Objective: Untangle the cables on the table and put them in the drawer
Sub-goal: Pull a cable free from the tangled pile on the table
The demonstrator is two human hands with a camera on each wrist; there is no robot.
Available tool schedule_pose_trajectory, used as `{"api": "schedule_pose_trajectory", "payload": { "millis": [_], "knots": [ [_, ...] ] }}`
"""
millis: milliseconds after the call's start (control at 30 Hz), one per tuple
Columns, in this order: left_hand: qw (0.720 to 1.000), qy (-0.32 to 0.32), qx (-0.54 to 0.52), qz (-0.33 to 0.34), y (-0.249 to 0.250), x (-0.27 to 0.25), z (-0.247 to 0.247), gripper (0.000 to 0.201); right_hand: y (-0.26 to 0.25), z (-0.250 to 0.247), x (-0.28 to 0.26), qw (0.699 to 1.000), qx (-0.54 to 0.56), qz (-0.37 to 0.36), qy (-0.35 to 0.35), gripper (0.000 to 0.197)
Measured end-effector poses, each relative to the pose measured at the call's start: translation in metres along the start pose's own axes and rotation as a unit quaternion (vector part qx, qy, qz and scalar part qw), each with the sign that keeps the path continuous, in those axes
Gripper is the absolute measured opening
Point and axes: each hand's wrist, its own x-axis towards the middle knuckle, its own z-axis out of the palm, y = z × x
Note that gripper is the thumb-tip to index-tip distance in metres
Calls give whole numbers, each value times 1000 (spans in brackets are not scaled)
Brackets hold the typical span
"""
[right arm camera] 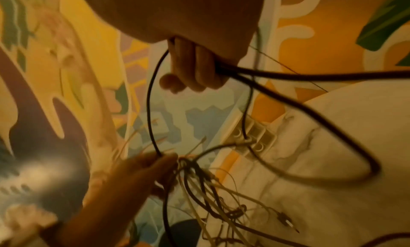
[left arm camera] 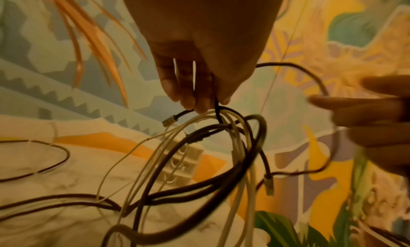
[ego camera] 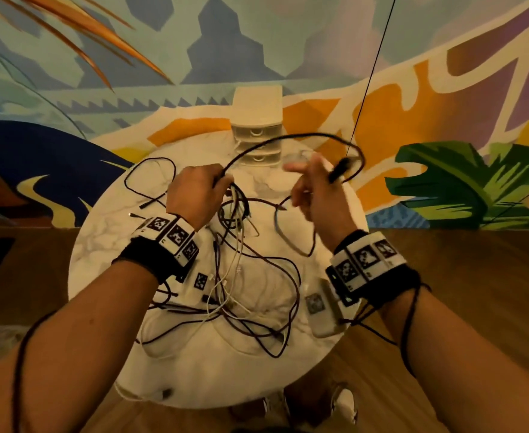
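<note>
A tangle of black and white cables (ego camera: 241,285) lies on the round white marble table (ego camera: 100,245). My left hand (ego camera: 197,195) is raised over it and pinches a bunch of black and white cables (left arm camera: 233,137) that hang in loops below its fingertips (left arm camera: 199,105). My right hand (ego camera: 313,189) grips a black cable (ego camera: 288,137) that arches between both hands; its black plug end (ego camera: 339,170) sticks out past the fingers (right arm camera: 195,70). A small white drawer unit (ego camera: 257,129) stands at the table's far edge, drawers closed.
A painted mural wall rises right behind the table. A wooden floor (ego camera: 475,292) surrounds the table. A thin black line (ego camera: 372,67) hangs down near the right hand. White shoes (ego camera: 344,404) show below the table's near edge.
</note>
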Motion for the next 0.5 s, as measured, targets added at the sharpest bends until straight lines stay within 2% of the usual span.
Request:
{"api": "schedule_pose_trajectory", "payload": {
  "millis": [67, 133, 233, 300, 400, 500],
  "knots": [
    [998, -7, 44, 51, 13, -5, -1, 27, 6, 13, 4, 996, -63, 29, -64, 58],
    [992, -13, 73, 98, 23, -10, 1, 25, 4, 20, 14, 989, -103, 43, -95, 59],
    [991, -22, 66, 116, 27, -18, 6, 24, -2, 27, 26, 985, -124, 21, -120, 47],
    [995, -20, 47, 88, 25, -21, 11, 25, -2, 32, 28, 988, -105, -1, -113, 46],
    [999, 17, 25, 10, 14, -12, 12, 25, -2, 37, 24, 988, -94, -55, -108, 46],
    [999, 24, 22, -21, -1, -2, 14, 24, -14, 35, 24, 993, -43, -86, -76, 50]
  ]
}}
